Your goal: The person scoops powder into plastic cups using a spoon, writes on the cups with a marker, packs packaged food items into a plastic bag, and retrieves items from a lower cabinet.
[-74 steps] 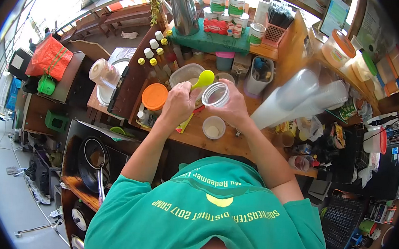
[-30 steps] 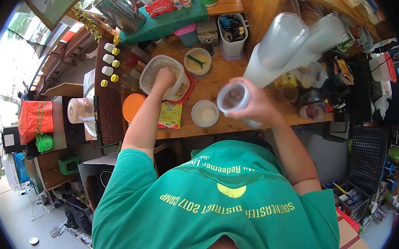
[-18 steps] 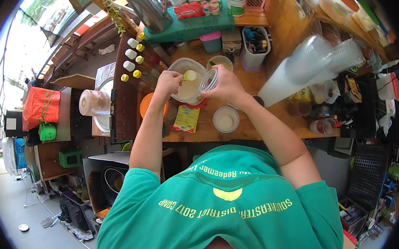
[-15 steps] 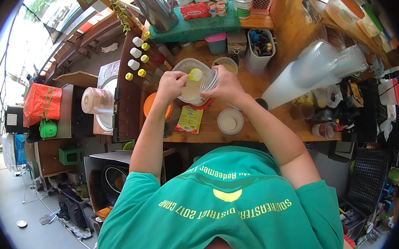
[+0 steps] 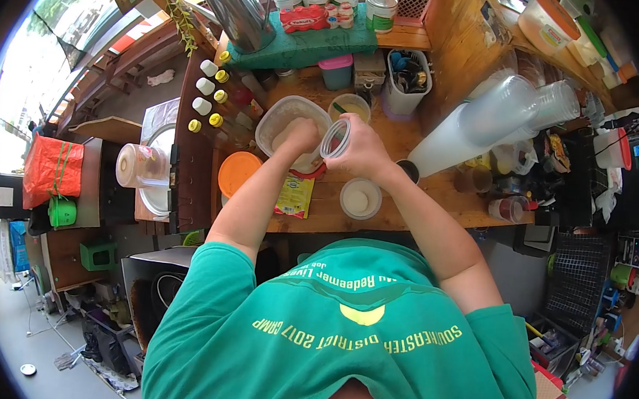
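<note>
A square clear tub (image 5: 269,131) with pale powder in it stands on the wooden counter. My left hand (image 5: 303,136) reaches down into it, fingers closed around a scoop that is hidden from view now. Just right of the tub, my right hand (image 5: 359,146) grips a clear plastic cup (image 5: 335,140), tilted with its mouth towards the tub. Nearer my body, a round clear container (image 5: 361,199) holds something pale. A yellow packet (image 5: 294,196) lies below the tub, beside an orange-lidded container (image 5: 239,174).
Behind my hands is a tub with a green-handled utensil (image 5: 350,108). Tall stacks of clear cups (image 5: 480,122) lean at the right. Bottles with yellow and white caps (image 5: 219,96) line the left side. A metal pitcher (image 5: 238,12) and several cans stand at the back.
My left hand has moved down into the tub, and the yellow-green scoop with white powder has gone out of sight. My right hand still holds the cup beside the tub. The view has shifted slightly.
</note>
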`<state>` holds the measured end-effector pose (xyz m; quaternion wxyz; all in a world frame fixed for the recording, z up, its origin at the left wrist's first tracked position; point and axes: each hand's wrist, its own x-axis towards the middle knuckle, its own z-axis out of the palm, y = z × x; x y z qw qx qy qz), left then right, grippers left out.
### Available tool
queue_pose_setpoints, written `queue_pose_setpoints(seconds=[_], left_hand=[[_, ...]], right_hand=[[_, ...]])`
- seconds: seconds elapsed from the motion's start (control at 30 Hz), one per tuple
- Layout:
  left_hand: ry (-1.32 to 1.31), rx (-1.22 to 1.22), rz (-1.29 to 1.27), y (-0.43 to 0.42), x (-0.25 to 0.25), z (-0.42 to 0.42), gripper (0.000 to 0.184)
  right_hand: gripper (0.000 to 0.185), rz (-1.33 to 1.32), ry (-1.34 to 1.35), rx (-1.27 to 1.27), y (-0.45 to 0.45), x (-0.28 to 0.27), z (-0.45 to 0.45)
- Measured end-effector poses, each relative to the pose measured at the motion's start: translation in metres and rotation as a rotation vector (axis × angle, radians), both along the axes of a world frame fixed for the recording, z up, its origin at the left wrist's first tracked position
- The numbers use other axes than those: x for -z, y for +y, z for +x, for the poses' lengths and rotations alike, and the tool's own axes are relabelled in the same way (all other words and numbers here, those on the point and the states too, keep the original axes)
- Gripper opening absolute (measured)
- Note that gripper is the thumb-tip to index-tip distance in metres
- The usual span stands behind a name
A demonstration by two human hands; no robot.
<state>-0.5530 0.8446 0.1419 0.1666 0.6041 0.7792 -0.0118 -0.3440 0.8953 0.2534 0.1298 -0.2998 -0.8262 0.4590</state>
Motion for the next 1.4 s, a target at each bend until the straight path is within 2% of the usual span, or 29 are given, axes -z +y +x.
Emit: queue_pose_setpoints(seconds=[0.07,0.1,0.17,0.2,0.27,0.43,0.5,0.53,0.6,0.63,0.67,0.7,0.73,0.77,0.8,0.87,0.9,0.93,1.0,1.07,1.1,1.17,1.23,1.3,1.33,1.4], left_hand=[[-0.248,-0.408,-0.152,0.002,-0.009,0.004,0.02],[-0.248,-0.407,-0.155,-0.001,-0.014,0.004,0.02],[-0.494,-0.692,-0.076,-0.014,-0.027,-0.004,0.02],[-0.49,-0.69,-0.075,-0.022,-0.034,-0.009,0.02],[-0.635,-0.675,0.121,-0.042,-0.051,-0.016,0.021],[-0.822,-0.731,0.231,-0.076,-0.103,-0.01,0.019],[-0.664,-0.537,0.391,-0.083,-0.123,0.012,0.018],[-0.663,-0.537,0.395,-0.088,-0.128,0.022,0.018],[-0.359,-0.018,0.747,-0.095,-0.137,0.04,0.017],[-0.257,-0.016,0.682,-0.097,-0.147,0.045,0.017],[-0.261,-0.008,0.685,-0.093,-0.144,0.043,0.017],[-0.158,-0.054,0.708,-0.089,-0.137,0.039,0.016],[-0.056,-0.101,0.728,-0.084,-0.127,0.033,0.016],[0.001,-0.133,0.642,-0.074,-0.102,0.02,0.015],[-0.004,-0.13,0.641,-0.061,-0.089,0.015,0.015],[0.112,-0.298,0.06,-0.037,-0.067,0.012,0.017],[0.107,-0.297,0.061,-0.03,-0.048,0.01,0.017],[0.075,-0.28,0.054,-0.023,-0.026,0.009,0.019],[0.041,-0.264,0.047,-0.007,-0.024,0.013,0.022],[-0.037,-0.249,-0.178,0.002,-0.023,0.015,0.022],[-0.036,-0.251,-0.182,-0.001,-0.024,0.014,0.022],[-0.587,-0.688,-0.041,-0.007,-0.027,0.008,0.021],[-0.584,-0.635,-0.031,-0.018,-0.016,-0.02,0.017],[-0.676,-0.844,0.076,-0.028,-0.046,-0.01,0.014],[-0.67,-0.845,0.078,-0.037,-0.059,-0.009,0.014],[-0.816,-0.882,0.175,-0.053,-0.08,-0.01,0.014]], right_hand=[[0.094,0.001,-0.015,0.0,0.002,0.0,0.005],[0.094,-0.001,-0.022,-0.001,0.002,0.0,0.007],[0.094,-0.003,-0.018,0.0,0.003,0.006,0.007],[0.093,-0.001,-0.014,0.001,0.003,0.007,0.006],[0.093,0.022,-0.016,0.005,0.001,0.008,0.003],[0.091,0.07,-0.013,-0.013,-0.001,0.012,-0.012],[0.09,0.048,0.035,-0.056,-0.002,0.012,-0.018],[0.09,0.051,0.037,-0.057,-0.003,0.011,-0.02],[0.092,0.006,0.076,-0.07,-0.004,0.006,-0.023],[0.092,0.011,0.076,-0.065,-0.004,0.007,-0.023],[0.092,0.007,0.099,-0.062,-0.003,0.01,-0.023],[0.092,0.001,0.121,-0.059,-0.003,0.013,-0.022],[0.092,0.002,0.117,-0.051,-0.002,0.017,-0.019],[0.091,0.058,0.108,-0.039,-0.001,0.02,-0.017],[0.09,0.113,0.098,-0.029,-0.002,0.022,-0.014],[0.091,0.086,0.074,-0.03,-0.004,0.012,-0.007],[0.092,0.061,0.055,-0.032,-0.005,0.008,-0.003],[0.092,0.065,0.052,-0.032,-0.004,0.008,0.0],[0.098,0.038,0.049,-0.013,-0.004,0.006,0.006],[0.098,0.027,0.04,-0.011,-0.001,0.002,0.012],[0.099,0.017,0.035,-0.006,0.0,0.0,0.014],[0.099,0.018,0.033,-0.003,0.001,0.005,0.013],[0.099,0.024,0.033,0.005,0.001,0.011,0.011],[0.095,0.127,0.034,0.006,-0.002,0.018,0.006],[0.095,0.126,0.04,0.006,-0.003,0.019,0.004],[0.096,0.134,0.024,-0.007,-0.003,0.02,-0.001]])
